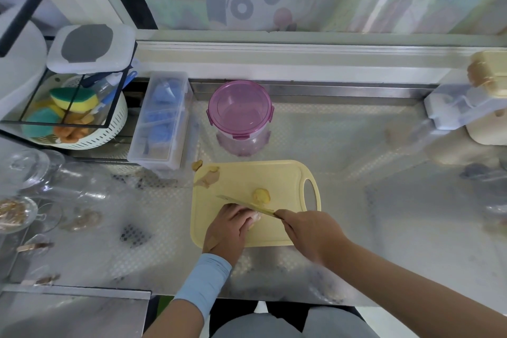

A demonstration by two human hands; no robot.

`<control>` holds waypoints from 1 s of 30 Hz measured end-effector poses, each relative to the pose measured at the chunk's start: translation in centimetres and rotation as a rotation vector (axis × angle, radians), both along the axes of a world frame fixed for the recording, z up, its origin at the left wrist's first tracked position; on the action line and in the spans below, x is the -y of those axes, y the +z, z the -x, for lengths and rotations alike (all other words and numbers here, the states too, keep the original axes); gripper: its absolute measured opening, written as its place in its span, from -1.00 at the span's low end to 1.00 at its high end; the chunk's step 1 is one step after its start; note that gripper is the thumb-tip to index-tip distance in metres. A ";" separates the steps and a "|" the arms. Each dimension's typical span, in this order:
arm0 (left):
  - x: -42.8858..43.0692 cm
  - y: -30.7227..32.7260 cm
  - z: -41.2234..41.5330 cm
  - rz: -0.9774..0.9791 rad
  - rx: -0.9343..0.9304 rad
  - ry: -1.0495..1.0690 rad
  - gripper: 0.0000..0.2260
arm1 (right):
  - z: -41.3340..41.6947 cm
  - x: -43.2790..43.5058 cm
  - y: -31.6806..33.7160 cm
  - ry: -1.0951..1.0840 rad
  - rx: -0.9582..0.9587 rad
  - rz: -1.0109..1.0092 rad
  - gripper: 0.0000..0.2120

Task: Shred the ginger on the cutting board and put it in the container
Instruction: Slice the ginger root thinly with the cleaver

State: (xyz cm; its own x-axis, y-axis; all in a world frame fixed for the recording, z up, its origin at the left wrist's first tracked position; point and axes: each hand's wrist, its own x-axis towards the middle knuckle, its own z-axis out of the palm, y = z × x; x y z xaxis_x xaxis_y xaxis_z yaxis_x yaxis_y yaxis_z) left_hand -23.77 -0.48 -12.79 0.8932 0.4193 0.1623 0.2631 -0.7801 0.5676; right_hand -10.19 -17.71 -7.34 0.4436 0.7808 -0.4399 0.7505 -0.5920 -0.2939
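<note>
board: pale yellow plastic, smooth, a rounded rectangle with an oval handle hole at its right end; lies flat on the tabletop.
ginger: pale, knobby piece on the board's near half, mostly covered by the left hand.
slice: round and yellow, on the board just beyond the blade.
peel scraps: thin, tan, at the board's far left corner.
knife: thin flat blade, long axis running left to right, tip pointing left and slightly away; it crosses just above the ginger.
left hand: fingers curled over the ginger, pinning it down; light blue sleeve on the forearm.
right hand: wrapped round the knife handle.
container: round, clear, pink-purple clip lid on top; upright beyond the board, apart from it.
tabletop: shiny metal with a dotted texture.
</note>
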 end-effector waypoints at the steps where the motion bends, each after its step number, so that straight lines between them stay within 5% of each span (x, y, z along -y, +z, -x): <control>1: 0.0 0.1 0.0 0.004 -0.002 -0.001 -0.78 | 0.0 0.0 0.0 0.002 0.003 0.003 -0.71; 30: -0.3 0.6 -0.1 0.105 -0.037 0.014 -0.80 | -0.9 -1.4 -0.2 0.022 -0.054 0.089 -0.79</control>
State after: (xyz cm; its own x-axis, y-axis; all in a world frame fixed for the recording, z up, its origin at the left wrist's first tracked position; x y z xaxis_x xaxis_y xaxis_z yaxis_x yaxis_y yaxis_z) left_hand -23.64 -0.21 -12.20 0.8917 0.4447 0.0838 0.2957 -0.7127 0.6361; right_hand -9.29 -16.32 -7.49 0.4009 0.7470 -0.5303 0.7481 -0.6011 -0.2812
